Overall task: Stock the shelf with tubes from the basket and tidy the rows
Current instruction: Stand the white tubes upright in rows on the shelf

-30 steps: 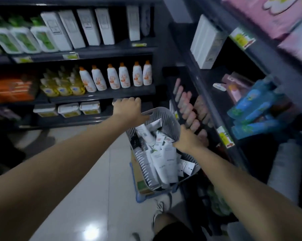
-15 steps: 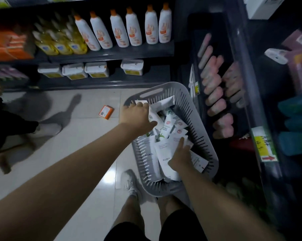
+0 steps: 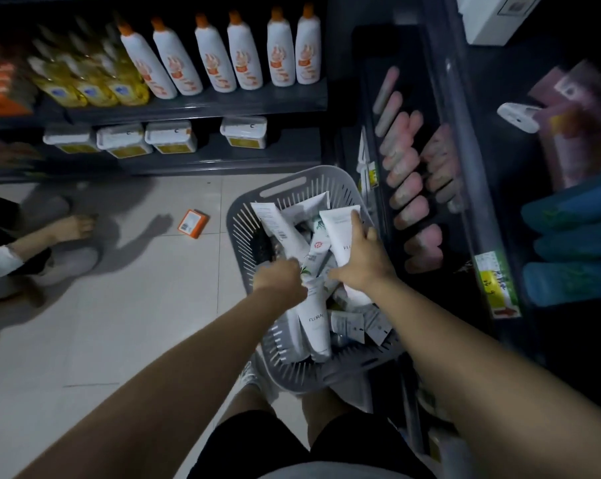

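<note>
Basket (image 3: 238,219) of loose tubes (image 3: 318,319): right hand (image 3: 361,264) grips white tube (image 3: 339,229), left hand (image 3: 280,280) buried, hold unclear; lifting may spill neighbours.

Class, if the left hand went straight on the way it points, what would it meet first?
Probably the tubes heaped in the basket: the left hand points straight at them, fingertips apparently touching.
</note>
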